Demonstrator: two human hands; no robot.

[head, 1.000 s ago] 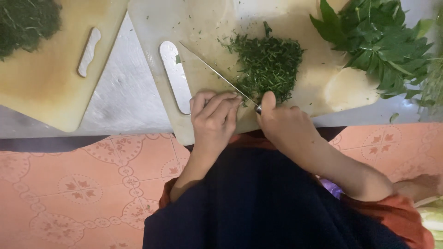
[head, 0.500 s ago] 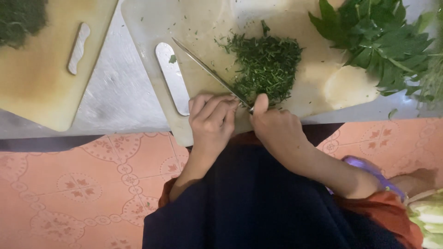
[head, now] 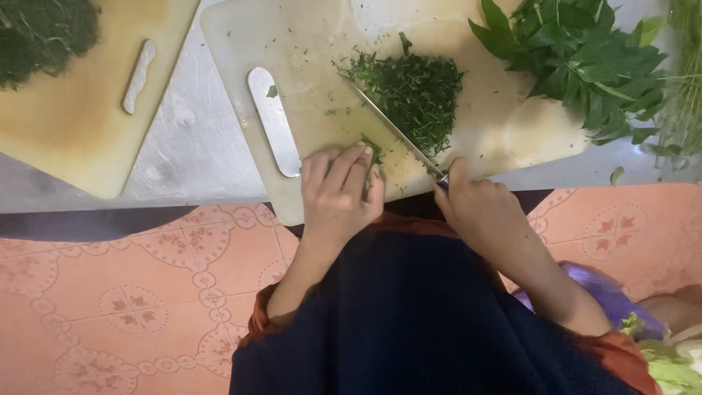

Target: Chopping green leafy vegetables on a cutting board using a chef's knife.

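The right hand [head: 486, 212] grips the handle of a knife [head: 395, 132], whose blade lies slanted across the pale cutting board [head: 307, 51] with its tip at the edge of a heap of chopped green herbs [head: 417, 91]; the left hand [head: 340, 190] lies curled, fingers down, on the board's near edge over a few green shreds. The board rests on a metal worktop [head: 190, 153]; whole leafy greens [head: 585, 58] lie on its far right part; a second, yellowish board [head: 80, 132] with more chopped herbs sits at left.
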